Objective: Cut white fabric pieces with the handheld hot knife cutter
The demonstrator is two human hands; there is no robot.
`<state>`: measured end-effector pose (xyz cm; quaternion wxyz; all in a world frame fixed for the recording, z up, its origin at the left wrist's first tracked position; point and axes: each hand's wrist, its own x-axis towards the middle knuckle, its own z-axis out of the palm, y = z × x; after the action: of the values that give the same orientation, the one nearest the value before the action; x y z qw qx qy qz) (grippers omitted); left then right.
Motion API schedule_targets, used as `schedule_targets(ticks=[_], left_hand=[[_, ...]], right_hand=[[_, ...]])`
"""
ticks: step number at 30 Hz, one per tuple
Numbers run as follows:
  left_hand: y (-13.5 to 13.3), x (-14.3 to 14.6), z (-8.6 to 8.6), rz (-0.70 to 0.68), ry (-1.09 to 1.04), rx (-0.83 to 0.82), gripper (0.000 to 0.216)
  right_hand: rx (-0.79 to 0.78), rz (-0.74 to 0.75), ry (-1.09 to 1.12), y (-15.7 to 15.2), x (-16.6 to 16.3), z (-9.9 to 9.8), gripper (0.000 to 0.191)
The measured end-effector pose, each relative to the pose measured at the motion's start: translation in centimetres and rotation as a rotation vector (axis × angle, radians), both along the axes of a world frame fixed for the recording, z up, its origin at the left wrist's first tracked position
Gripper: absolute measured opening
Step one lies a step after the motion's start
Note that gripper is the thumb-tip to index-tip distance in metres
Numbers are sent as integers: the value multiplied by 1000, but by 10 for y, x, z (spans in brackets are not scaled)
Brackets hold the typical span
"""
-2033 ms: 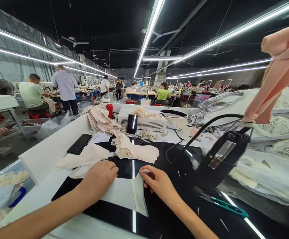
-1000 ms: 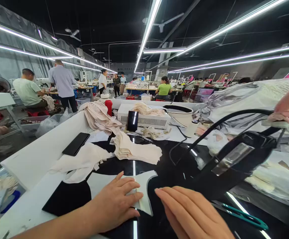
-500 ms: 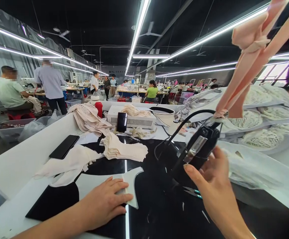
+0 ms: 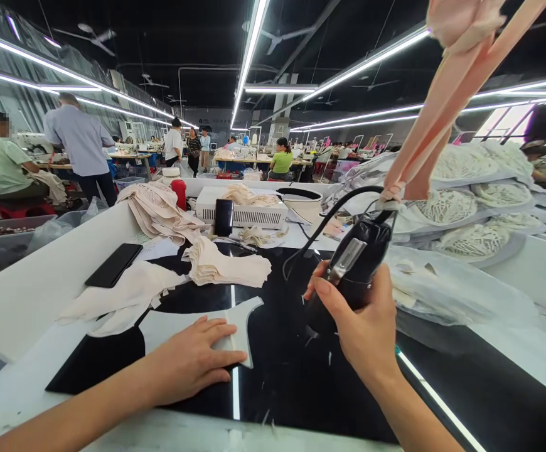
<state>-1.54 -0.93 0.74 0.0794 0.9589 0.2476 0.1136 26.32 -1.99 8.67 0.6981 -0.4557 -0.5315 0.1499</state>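
Note:
My left hand (image 4: 202,353) lies flat with fingers spread on a pale cut piece of fabric (image 4: 174,321), pressing it to the black glossy tabletop (image 4: 292,376). My right hand (image 4: 367,314) is wrapped round a black corded hand tool (image 4: 360,257) with a metal plate on its side. Knotted pink elastic straps (image 4: 428,125) hang from above and are tied to the top of the tool. Its lower end is partly hidden by my fingers and dark against the table. Just beyond my left hand rests a stack of cream fabric pieces (image 4: 226,265).
Left of the stack are white molded fabric (image 4: 127,289) and a black phone (image 4: 114,265). Another phone (image 4: 223,217) leans against a vented white box (image 4: 268,215). Lace piles (image 4: 465,204) and a plastic bag (image 4: 442,285) fill the right side. Several people stand or sit farther off.
My right hand has closed round the black tool and shifted left with it. The scissors by that hand are now hidden. My left hand stays on the fabric; the view has tilted down slightly.

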Motion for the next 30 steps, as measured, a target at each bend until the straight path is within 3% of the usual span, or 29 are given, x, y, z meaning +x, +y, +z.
schedule_targets(ticks=[6, 12, 15, 21, 30], left_hand=[[2, 3, 3, -14, -101, -10, 32], [3, 25, 6, -89, -147, 100, 12], [3, 33, 5, -132, -113, 163, 7], [2, 35, -2, -161, -56, 240, 21], [0, 36, -3, -78, -193, 116, 17]], right_hand=[[86, 248, 132, -13, -28, -10, 38], [91, 359, 241, -22, -51, -20, 41], [92, 384, 259, -23, -57, -23, 39], [100, 407, 268, -22, -65, -28, 34], [149, 382, 284, -16, -71, -29, 35]])
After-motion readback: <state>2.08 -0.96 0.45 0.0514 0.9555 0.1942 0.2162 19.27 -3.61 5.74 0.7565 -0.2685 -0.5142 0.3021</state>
